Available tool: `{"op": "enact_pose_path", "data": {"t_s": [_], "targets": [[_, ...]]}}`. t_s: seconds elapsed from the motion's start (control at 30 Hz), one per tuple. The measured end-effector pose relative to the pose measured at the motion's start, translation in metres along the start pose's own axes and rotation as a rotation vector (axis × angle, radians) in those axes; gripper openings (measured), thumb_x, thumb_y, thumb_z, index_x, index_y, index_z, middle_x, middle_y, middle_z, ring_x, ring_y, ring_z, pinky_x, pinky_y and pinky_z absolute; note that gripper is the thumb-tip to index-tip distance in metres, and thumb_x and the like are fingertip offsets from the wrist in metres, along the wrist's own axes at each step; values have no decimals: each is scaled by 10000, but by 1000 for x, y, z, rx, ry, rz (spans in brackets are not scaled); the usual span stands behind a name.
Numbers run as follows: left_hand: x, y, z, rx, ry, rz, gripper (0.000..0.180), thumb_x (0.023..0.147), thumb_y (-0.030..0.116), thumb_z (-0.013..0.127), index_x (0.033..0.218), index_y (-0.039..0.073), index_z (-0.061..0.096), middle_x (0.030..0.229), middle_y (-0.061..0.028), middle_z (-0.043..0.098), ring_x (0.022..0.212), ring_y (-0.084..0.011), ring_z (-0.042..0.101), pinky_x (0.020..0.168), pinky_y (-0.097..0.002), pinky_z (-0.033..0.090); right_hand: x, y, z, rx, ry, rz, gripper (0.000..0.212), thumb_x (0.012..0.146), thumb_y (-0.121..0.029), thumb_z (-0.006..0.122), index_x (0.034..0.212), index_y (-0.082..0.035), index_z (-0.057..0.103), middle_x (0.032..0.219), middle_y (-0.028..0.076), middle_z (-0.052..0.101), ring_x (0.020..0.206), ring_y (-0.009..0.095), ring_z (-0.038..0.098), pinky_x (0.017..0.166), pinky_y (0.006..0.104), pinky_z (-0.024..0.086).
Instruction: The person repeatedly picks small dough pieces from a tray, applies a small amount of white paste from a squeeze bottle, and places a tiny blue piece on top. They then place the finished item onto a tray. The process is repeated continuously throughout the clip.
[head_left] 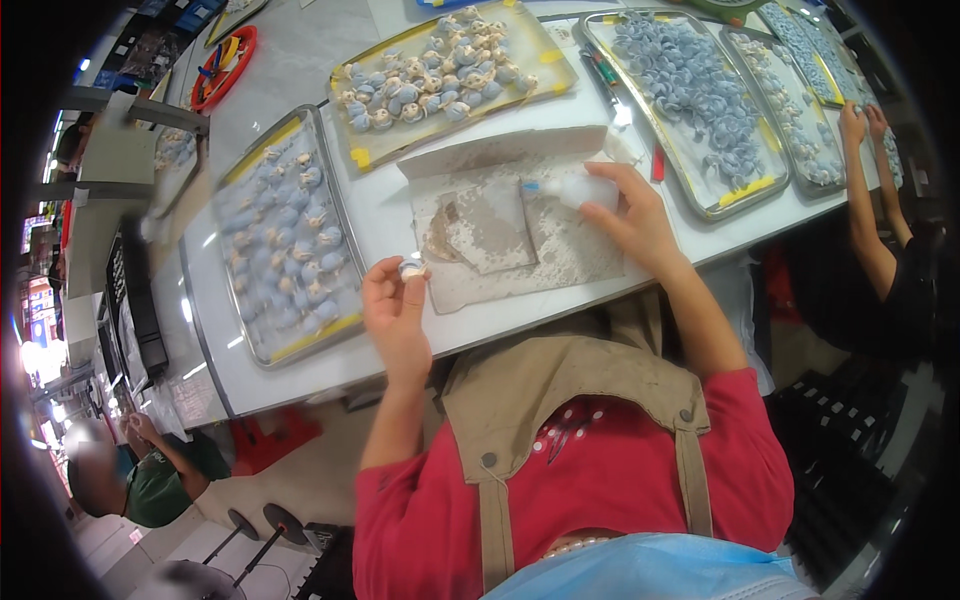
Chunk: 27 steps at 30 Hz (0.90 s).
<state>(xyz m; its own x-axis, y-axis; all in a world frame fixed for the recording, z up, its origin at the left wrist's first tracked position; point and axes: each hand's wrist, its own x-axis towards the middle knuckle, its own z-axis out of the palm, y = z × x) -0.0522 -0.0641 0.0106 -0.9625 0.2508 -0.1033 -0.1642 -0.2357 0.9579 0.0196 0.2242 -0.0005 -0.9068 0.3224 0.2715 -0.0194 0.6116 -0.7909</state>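
Between the thumb and fingers of my left hand [398, 325] is a small doll head [411, 269], pale with a bluish part; its details are too small to make out. My right hand [640, 225] grips a white squeeze bottle [578, 190], which lies sideways with its thin blue tip pointing left. Both hands are at the near side of a stained cardboard sheet [580, 265] with a raised back flap. The bottle tip is above the cardboard, apart from the doll head.
Around the cardboard stand a left tray [339, 190] and a back tray [548, 60] of blue-and-cream doll heads, and a right tray [750, 193] of light-blue curved pieces. A red basket [205, 92] is at the far left. Co-workers sit at both sides.
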Motion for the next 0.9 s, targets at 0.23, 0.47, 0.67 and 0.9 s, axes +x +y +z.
{"op": "enact_pose_path", "data": {"t_s": [0.23,0.47,0.67,0.9], "targets": [[-20,1,33,18,-513,-297,314,807,-3,602,1109,1,515,984,-46,556,892,-109,531,827,-240,421,-17,-18,10,-110,-32,52,332,698,-131,700,991,-22,590,885,114,559,804,257,572,701,318,451],[-13,-30,59,70,-454,-249,317,790,45,640,1093,24,549,967,-12,524,847,-71,487,780,-212,419,-7,-14,9,-31,-1,57,295,704,-141,695,955,-20,598,885,118,559,800,264,571,686,329,459],[-7,-46,49,247,-389,-40,354,816,-23,594,1157,-1,502,986,-34,548,860,-84,521,788,-219,424,-21,-9,2,57,90,18,275,738,-118,670,984,-22,595,905,99,567,792,225,568,701,303,454],[-14,-22,66,-70,-378,-266,364,834,-11,573,1187,-32,486,1100,-93,560,937,-149,582,820,-252,455,-22,-8,2,196,91,180,270,780,-133,652,1016,-18,586,911,89,610,799,151,574,706,258,450]]}}
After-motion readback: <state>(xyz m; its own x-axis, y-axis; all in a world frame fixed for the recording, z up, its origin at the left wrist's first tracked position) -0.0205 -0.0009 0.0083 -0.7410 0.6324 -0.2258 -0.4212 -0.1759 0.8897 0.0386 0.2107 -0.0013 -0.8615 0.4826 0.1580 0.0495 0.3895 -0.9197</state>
